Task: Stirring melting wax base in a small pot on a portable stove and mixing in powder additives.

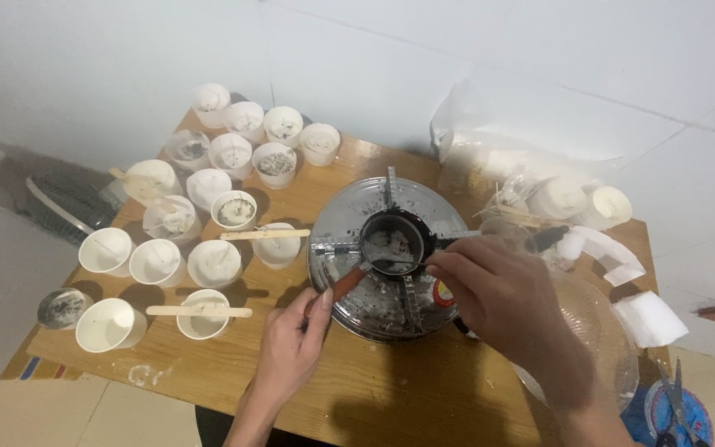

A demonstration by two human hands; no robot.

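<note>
A small dark pot point(392, 242) sits at the middle of a round silver stove point(391, 257) on the wooden table point(391, 389), with pale lumps and dark liquid inside. The left hand point(291, 343) has its grip closed around the pot's reddish-brown handle point(343, 285), thumb on top. The right hand point(490, 290) reaches over the pot's right rim, fingertips pinched near the edge; whether they hold anything I cannot tell. To the left stand many white cups point(159, 261), some with wicks, two with flat wooden sticks point(265, 235) laid across their tops. A clear plastic bag point(490, 157) lies behind the stove, and scissors point(674, 414) rest at the far right
</note>
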